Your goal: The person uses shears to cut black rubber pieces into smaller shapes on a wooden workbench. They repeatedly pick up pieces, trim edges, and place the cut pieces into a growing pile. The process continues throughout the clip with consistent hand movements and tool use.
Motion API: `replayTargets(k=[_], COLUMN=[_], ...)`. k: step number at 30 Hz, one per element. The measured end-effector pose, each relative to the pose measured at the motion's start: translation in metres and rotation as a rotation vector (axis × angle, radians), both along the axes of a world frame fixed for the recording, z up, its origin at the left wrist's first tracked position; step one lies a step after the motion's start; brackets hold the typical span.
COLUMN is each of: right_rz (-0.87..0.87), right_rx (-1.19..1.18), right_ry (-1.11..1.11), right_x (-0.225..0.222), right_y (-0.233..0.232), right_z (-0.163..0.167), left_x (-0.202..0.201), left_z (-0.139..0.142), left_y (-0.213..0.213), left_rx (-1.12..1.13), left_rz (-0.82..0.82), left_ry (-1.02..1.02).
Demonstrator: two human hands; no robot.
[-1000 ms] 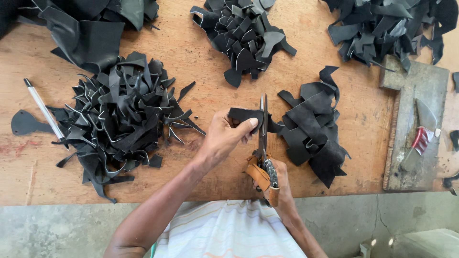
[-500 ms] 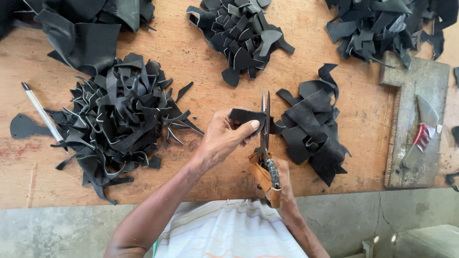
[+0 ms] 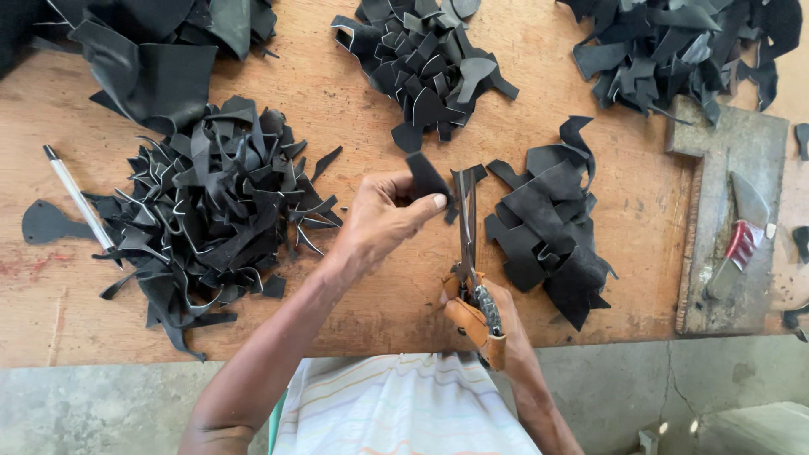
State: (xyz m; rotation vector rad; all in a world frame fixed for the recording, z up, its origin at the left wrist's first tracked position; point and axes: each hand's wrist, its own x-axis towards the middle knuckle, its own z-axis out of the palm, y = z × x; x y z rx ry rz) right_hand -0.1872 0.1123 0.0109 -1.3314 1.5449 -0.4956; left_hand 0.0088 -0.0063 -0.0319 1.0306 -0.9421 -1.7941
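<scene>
Scissors with long steel blades and tan-wrapped handles [image 3: 468,261] stand upright above the bare wooden tabletop [image 3: 362,109], gripped by the right hand [image 3: 493,324], fingers closed through the loops. The left hand [image 3: 379,223] pinches a small black leather offcut [image 3: 427,175] against the blades, thumb on top. Cutting well calls for a taut piece and fingertips kept off the edge. Blade gap appears narrow, though the handles hide most of the right hand.
</scene>
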Motion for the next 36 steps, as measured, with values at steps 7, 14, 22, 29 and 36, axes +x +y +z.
replayTargets(k=[7,14,22,29,36], right_rz=[-0.007,-0.002,-0.021,-0.016,-0.042], right_rx=[0.045,0.102,0.109,0.109,0.147], right_ry=[0.108,0.276,0.216,-0.233,-0.148], right_x=[0.014,0.02,0.017,-0.003,-0.011], right_y=[-0.011,-0.02,-0.018,-0.011,-0.008], right_z=[0.02,0.028,0.024,0.002,-0.009], left_x=[0.005,0.003,-0.007,-0.002,-0.005], left_z=[0.014,0.019,0.013,0.007,-0.006], left_y=[-0.008,-0.006,-0.004,-0.008,-0.014], left_rx=[0.029,-0.089,-0.152,0.054,0.073], left_rz=[-0.073,-0.094,-0.077,-0.173,-0.239], left_ry=[-0.143,-0.098,-0.019,0.061,0.075])
